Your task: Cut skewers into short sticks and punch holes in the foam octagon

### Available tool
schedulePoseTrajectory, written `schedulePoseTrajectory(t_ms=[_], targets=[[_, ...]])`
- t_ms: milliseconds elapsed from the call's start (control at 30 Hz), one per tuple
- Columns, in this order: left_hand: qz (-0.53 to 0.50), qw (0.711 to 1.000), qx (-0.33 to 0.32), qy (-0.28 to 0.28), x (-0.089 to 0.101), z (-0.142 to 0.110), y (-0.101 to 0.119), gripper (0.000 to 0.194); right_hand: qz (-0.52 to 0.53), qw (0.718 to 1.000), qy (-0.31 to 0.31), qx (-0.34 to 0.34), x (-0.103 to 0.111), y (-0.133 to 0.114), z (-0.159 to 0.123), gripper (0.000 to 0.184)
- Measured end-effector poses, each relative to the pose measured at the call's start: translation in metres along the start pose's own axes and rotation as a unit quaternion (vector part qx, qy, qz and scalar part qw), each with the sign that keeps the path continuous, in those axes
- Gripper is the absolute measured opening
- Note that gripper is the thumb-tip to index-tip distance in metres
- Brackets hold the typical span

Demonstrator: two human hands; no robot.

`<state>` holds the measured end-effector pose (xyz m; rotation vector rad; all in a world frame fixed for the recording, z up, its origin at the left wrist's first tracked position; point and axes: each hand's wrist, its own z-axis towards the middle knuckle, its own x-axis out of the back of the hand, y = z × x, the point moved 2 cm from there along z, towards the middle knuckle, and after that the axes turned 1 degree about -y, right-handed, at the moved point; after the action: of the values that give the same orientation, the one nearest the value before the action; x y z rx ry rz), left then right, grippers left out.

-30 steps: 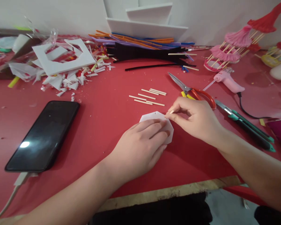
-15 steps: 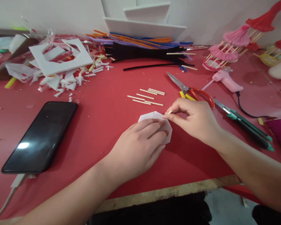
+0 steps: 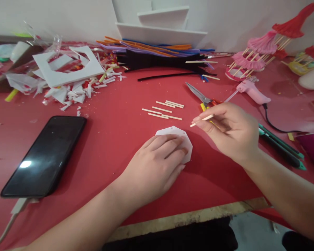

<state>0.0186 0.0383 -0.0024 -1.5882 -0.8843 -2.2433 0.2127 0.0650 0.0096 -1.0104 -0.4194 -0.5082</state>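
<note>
My left hand [image 3: 159,158] lies over a white many-sided foam board piece [image 3: 187,146], its fingers flat and pressing it against the table. Much of the piece is hidden beneath that hand; two small holes show near its far edge. Between thumb and fingertips my right hand [image 3: 232,132] pinches a short wooden stick [image 3: 207,118], held in the air to the right of the foam piece and apart from it. Just beyond the piece, several similar wooden sticks [image 3: 162,109] lie loosely grouped on the red tabletop [image 3: 107,122].
Scissors [image 3: 197,93] and a green utility knife [image 3: 279,146] lie around my right hand, near a pink glue gun [image 3: 253,92]. A phone [image 3: 45,157] with a cable is at left. Behind are foam scraps [image 3: 68,92], pipe cleaners [image 3: 159,59] and a pink tiered model [image 3: 251,61].
My right hand has lifted away from the foam piece's edge, moving right with the stick. A second hole in the piece now shows. My left hand stays in place.
</note>
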Motion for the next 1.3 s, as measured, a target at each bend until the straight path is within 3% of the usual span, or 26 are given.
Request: schedulePoseTrajectory(t_ms=[233, 433, 700, 933, 1133, 1300], targets=[[0.055, 0.998, 0.025, -0.027, 0.003, -0.004, 0.003, 0.043, 0.081, 0.995, -0.026, -0.059, -0.001, 0.014, 0.003, 0.016], [0.141, 0.989, 0.038, 0.009, 0.001, -0.006, 0.002, 0.035, 0.086, 0.990, -0.076, -0.080, -0.004, 0.018, 0.001, 0.023], [0.124, 0.990, -0.003, 0.072, 0.002, -0.007, 0.006, 0.024, -0.029, 0.996, -0.080, -0.002, -0.007, 0.012, 0.000, 0.008], [0.065, 0.996, 0.015, 0.061, 0.003, -0.005, 0.005, 0.027, -0.082, 0.990, -0.105, 0.044, -0.005, 0.011, 0.002, 0.005], [0.019, 0.998, 0.032, 0.054, 0.003, -0.006, 0.000, 0.033, -0.061, 0.990, -0.121, 0.046, -0.003, 0.013, 0.000, 0.010], [0.031, 0.998, 0.027, 0.046, 0.002, -0.006, 0.000, 0.035, 0.023, 0.994, -0.101, 0.031, -0.002, 0.018, -0.005, 0.017]])
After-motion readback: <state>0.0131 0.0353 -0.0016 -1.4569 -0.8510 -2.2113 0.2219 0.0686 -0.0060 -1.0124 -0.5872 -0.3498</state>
